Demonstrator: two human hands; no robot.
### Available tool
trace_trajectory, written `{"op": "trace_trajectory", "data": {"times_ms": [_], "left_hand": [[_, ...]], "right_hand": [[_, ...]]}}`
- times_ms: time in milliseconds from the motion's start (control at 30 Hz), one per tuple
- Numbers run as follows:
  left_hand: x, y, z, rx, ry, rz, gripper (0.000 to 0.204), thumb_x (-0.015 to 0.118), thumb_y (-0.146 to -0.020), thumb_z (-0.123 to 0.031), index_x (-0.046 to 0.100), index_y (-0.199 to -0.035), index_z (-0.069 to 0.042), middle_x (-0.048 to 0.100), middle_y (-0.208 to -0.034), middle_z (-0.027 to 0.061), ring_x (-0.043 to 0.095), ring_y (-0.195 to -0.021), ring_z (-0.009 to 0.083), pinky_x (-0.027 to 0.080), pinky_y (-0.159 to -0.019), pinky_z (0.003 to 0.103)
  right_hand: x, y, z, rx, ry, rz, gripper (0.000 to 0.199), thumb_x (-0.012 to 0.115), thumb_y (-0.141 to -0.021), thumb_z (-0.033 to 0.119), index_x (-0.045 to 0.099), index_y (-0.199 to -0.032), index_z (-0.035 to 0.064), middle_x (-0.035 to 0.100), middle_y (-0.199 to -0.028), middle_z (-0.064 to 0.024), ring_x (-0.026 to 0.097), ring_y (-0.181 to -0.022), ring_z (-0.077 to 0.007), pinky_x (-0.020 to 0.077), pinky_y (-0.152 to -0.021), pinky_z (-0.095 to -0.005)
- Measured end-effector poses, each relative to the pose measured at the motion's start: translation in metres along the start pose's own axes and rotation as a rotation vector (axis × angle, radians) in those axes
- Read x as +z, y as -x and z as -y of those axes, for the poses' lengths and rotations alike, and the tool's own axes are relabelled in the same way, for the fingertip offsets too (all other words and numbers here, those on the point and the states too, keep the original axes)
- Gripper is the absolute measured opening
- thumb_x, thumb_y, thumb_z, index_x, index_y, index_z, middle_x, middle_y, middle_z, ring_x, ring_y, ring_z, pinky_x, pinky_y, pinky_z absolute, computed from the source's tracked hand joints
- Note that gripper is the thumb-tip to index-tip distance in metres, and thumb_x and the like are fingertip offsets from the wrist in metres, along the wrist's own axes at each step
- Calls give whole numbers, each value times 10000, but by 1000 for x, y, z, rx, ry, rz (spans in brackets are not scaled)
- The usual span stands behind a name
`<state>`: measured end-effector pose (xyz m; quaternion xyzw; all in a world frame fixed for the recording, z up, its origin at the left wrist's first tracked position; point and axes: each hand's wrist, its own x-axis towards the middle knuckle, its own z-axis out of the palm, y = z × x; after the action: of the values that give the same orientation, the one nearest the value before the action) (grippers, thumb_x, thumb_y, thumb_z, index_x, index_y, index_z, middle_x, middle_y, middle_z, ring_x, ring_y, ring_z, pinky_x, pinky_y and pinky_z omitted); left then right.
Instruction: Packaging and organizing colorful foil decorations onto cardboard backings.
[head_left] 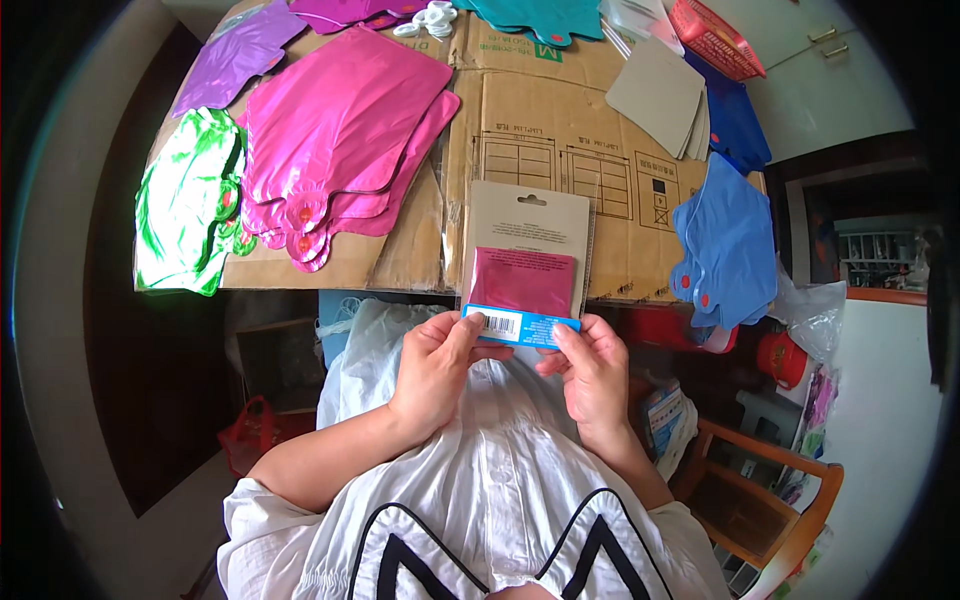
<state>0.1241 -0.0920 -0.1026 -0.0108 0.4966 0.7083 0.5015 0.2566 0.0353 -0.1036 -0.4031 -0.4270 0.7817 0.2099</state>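
Observation:
Between my two hands is a flat clear packet (pixel 532 215) with a grey-beige hang card, a folded pink foil sheet inside and a blue label with a barcode along its near end. My left hand (pixel 437 362) pinches the near left corner, thumb on the label. On the near right corner my right hand (pixel 592 368) grips the same way, thumb on top and fingers beneath. The packet's far part overlaps the front edge of a cardboard-covered table (pixel 530 95). Left of it lies a stack of shiny pink foil balloons (pixel 340 120), uninflated.
Green foil balloons (pixel 185 200) and purple ones (pixel 240 55) lie at the left, teal ones (pixel 540 18) at the back. White ribbon rolls (pixel 430 18) sit nearby. Grey cards (pixel 657 95), blue balloons (pixel 730 245) and a red basket (pixel 715 38) are at the right. A wooden chair (pixel 760 490) stands lower right.

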Motion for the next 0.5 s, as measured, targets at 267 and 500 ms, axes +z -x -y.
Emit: {"op": "trace_trajectory", "data": {"times_ms": [267, 500], "left_hand": [[-13, -10, -6, 99, -386, -15, 283, 626, -976, -233, 674, -887, 31, 698, -745, 95, 677, -663, 185, 535, -640, 290], [5, -9, -50, 1213, -1733, -103, 314, 815, -736, -170, 653, -956, -15, 638, -875, 96, 630, -784, 266, 478, -631, 354]], "right_hand": [[1, -3, -10, -31, -41, -39, 208, 690, -924, 130, 563, -963, -30, 680, -835, -108, 649, -601, -133, 544, -566, -246], [0, -7, -12, -30, -51, 23, 147, 671, -923, 82, 558, -966, -1, 679, -864, -102, 670, -690, -148, 551, -551, -257]]}}
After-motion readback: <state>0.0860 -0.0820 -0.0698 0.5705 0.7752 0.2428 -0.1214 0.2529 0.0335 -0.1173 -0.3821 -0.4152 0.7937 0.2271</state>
